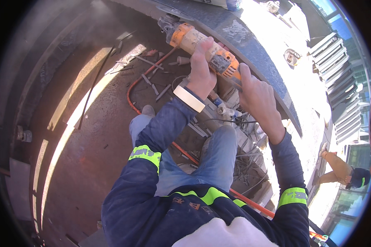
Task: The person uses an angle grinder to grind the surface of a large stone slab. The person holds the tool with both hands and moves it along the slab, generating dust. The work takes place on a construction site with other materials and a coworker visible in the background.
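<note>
An orange and grey angle grinder [185, 35] lies along the inner edge of a curved dark blue steel wall [251, 49], its disc end at the upper left. My left hand [201, 68] wraps around the middle of the grinder's body, a pale band on the wrist. My right hand [257, 96] grips the rear end of the grinder near its orange tail. Both arms wear dark blue sleeves with bright yellow reflective bands. My legs in blue jeans stand below the hands.
An orange hose [132, 92] curves over the rusty brown floor [86, 160] and runs under my legs. Short metal offcuts [152, 82], wire scraps and white pipe fittings [226, 111] litter the floor. Another person [342, 168] crouches outside at the right.
</note>
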Tool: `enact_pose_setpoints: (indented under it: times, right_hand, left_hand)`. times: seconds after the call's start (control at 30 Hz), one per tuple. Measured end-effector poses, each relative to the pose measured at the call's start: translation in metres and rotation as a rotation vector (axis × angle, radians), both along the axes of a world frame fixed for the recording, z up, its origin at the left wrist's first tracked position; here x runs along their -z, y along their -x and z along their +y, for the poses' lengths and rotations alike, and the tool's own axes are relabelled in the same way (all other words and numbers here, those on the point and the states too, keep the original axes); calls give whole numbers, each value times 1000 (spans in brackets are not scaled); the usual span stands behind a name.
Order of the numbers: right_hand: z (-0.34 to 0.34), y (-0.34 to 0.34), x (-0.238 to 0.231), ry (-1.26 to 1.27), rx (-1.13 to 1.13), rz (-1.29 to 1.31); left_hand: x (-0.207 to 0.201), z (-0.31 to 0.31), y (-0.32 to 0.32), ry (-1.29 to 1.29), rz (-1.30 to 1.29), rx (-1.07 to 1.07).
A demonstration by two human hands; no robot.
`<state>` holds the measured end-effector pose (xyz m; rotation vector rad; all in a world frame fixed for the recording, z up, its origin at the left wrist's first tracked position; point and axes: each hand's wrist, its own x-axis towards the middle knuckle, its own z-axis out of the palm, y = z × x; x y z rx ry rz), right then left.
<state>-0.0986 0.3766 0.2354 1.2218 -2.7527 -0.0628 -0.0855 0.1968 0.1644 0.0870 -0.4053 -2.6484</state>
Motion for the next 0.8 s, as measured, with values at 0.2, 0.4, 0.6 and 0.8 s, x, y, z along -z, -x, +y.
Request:
enact_pose_setpoints:
  times: [0.2,0.4,0.6,0.8]
  right_hand:
    - [-23,8,4,2,-24,3]
    - [-22,6,9,89,-92,42]
    - [-11,0,-4,60,-77,-27]
    - [21,-7,-7,84,-74,-58]
  left_hand:
    - [7,-22,13,-32,10,-5]
    - [24,-36,29,-14,-6,-62]
    - [21,-40,30,-23,-52,43]
    - [14,-1,10,29,-25,36]
